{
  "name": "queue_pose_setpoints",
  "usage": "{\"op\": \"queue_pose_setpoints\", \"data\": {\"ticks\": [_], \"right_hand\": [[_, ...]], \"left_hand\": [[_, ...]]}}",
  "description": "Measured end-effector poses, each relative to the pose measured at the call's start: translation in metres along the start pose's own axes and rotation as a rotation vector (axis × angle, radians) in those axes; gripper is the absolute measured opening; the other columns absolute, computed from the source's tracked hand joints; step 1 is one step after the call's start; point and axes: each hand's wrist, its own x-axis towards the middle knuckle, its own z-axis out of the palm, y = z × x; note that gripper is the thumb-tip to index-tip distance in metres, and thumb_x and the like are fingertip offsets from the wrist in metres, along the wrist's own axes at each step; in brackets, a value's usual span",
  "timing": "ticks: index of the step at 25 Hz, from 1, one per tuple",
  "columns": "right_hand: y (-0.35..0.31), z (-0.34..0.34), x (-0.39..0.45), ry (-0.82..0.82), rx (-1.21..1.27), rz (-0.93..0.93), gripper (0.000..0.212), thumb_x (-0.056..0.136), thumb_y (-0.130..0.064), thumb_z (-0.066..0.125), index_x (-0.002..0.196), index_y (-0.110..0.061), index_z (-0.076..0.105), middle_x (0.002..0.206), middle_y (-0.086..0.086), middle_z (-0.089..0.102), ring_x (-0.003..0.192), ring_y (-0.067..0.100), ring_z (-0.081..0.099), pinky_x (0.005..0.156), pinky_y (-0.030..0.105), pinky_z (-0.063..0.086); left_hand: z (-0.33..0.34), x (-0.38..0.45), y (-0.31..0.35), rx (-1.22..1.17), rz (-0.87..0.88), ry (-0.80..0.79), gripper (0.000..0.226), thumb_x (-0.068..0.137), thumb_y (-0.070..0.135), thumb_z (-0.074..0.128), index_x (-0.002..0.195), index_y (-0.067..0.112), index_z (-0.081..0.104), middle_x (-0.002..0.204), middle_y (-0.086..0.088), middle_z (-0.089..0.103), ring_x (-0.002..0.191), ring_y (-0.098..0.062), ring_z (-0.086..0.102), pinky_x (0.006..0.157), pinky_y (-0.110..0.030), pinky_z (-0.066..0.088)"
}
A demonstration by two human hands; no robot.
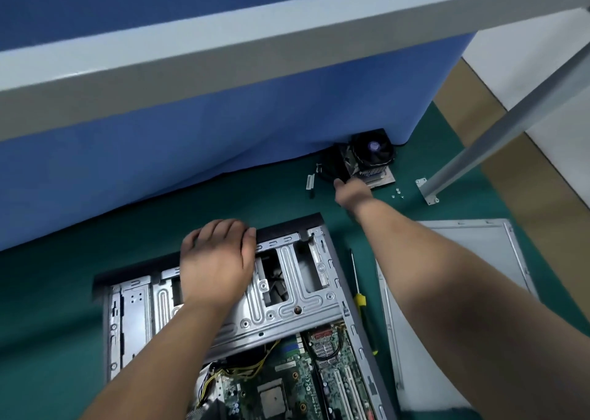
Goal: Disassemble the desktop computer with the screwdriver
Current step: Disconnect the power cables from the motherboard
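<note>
Head view, looking down on a green mat (255,196). We see the desktop computer (242,317) lying open on its side in the lower middle of the frame, its black front edge toward the blue partition (191,138). Inside it, the grey metal drive cage (287,295) spans the upper half and the green motherboard (287,384) shows below, with yellow wires (242,368) running near the cage's lower edge. Our left hand (217,260) rests palm down on the drive cage, fingers bent over the case's front edge; they seem to grip that edge, though the fingertips are hidden from us. Our right arm reaches far forward across the mat, and the right hand (351,191) is at the CPU cooler (367,158), which sits on the mat against the foot of the partition with its black fan facing up. The hand is small and blurred there; we see it touching the cooler's near side, but we cannot tell whether the fingers are closed on it. The screwdriver (360,301), yellow-handled with a thin shaft, lies on the mat just beside the case's right wall, untouched. The detached side panel (463,292) lies flat to its right, partly under our forearm. A few loose screws (397,193) sit near the cooler, beside a metal post's foot (427,191).
</note>
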Motion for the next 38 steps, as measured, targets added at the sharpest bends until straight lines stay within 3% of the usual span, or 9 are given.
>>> {"op": "queue_pose_setpoints", "data": {"ticks": [12,15,19,22,25,28,30,34,38], "right_hand": [[0.009,-0.001,-0.050,0.017,0.035,0.031,0.038,0.101,-0.038,0.051,0.120,-0.008,0.065,0.122,0.016,0.067,0.112,0.036,0.063,0.095,0.036,0.050],[0.020,-0.003,-0.100,-0.019,0.157,-0.092,0.032,0.101,-0.035,0.055,0.118,-0.011,0.069,0.118,0.012,0.071,0.110,0.032,0.066,0.100,0.044,0.053],[0.042,0.003,-0.181,0.025,0.114,-0.267,0.035,0.103,-0.041,0.054,0.131,-0.021,0.061,0.123,-0.004,0.067,0.112,0.015,0.062,0.102,0.039,0.050],[0.066,0.015,-0.235,0.014,0.003,-0.367,0.056,0.102,-0.042,0.055,0.154,-0.024,0.039,0.151,-0.002,0.048,0.131,0.015,0.053,0.115,0.041,0.042],[0.097,0.035,-0.277,0.043,-0.283,-0.499,0.075,0.102,-0.037,0.054,0.163,-0.023,0.012,0.171,-0.002,0.006,0.151,0.021,0.029,0.121,0.038,0.031],[0.117,0.054,-0.300,0.184,-0.597,-0.613,0.077,0.100,-0.036,0.053,0.163,-0.019,0.012,0.171,0.005,-0.013,0.158,0.026,-0.001,0.127,0.044,0.017],[0.121,0.061,-0.310,0.270,-0.732,-0.725,0.070,0.097,-0.029,0.052,0.160,-0.011,0.026,0.171,0.011,0.006,0.158,0.028,0.002,0.128,0.048,0.012],[0.128,0.076,-0.324,0.189,-0.808,-0.951,0.045,0.088,-0.015,0.059,0.133,-0.014,0.064,0.145,0.007,0.053,0.139,0.028,0.043,0.123,0.043,0.023],[0.106,0.103,-0.307,-0.078,-0.847,-0.839,0.077,0.084,0.000,0.058,0.157,-0.012,0.037,0.162,0.010,0.034,0.149,0.028,0.032,0.123,0.043,0.027]], "left_hand": [[-0.004,-0.002,0.001,-0.026,-0.049,-0.085,0.042,0.104,0.045,0.033,0.099,0.024,0.069,0.103,0.007,0.072,0.108,-0.023,0.061,0.087,-0.042,0.042],[-0.009,-0.006,-0.003,-0.087,-0.017,-0.152,0.043,0.102,0.052,0.031,0.118,0.030,0.065,0.117,0.010,0.069,0.121,-0.018,0.055,0.096,-0.043,0.038],[-0.022,-0.017,-0.015,-0.214,0.116,-0.281,0.053,0.100,0.055,0.031,0.146,0.034,0.046,0.151,0.010,0.050,0.144,-0.016,0.038,0.116,-0.046,0.025],[-0.037,-0.056,-0.025,-0.363,0.123,-0.256,0.052,0.102,0.052,0.034,0.148,0.032,0.046,0.163,0.011,0.034,0.154,-0.015,0.022,0.126,-0.044,0.011],[-0.052,-0.111,-0.037,-0.353,0.086,-0.262,0.052,0.104,0.055,0.030,0.148,0.032,0.046,0.165,0.012,0.030,0.156,-0.009,0.016,0.126,-0.043,0.006],[-0.061,-0.146,-0.048,-0.232,0.122,-0.294,0.053,0.104,0.056,0.026,0.149,0.034,0.046,0.164,0.012,0.034,0.153,-0.010,0.023,0.126,-0.044,0.011],[-0.064,-0.160,-0.057,-0.180,0.105,-0.298,0.051,0.106,0.054,0.027,0.150,0.037,0.044,0.164,0.013,0.032,0.154,-0.012,0.023,0.126,-0.043,0.012],[-0.063,-0.185,-0.074,-0.081,0.041,-0.283,0.051,0.106,0.054,0.029,0.155,0.041,0.032,0.167,0.007,0.027,0.156,-0.018,0.016,0.127,-0.046,0.009],[-0.053,-0.199,-0.072,-0.013,0.042,-0.223,0.056,0.106,0.059,0.019,0.158,0.040,0.026,0.168,0.006,0.024,0.157,-0.018,0.014,0.126,-0.048,0.009]]}}
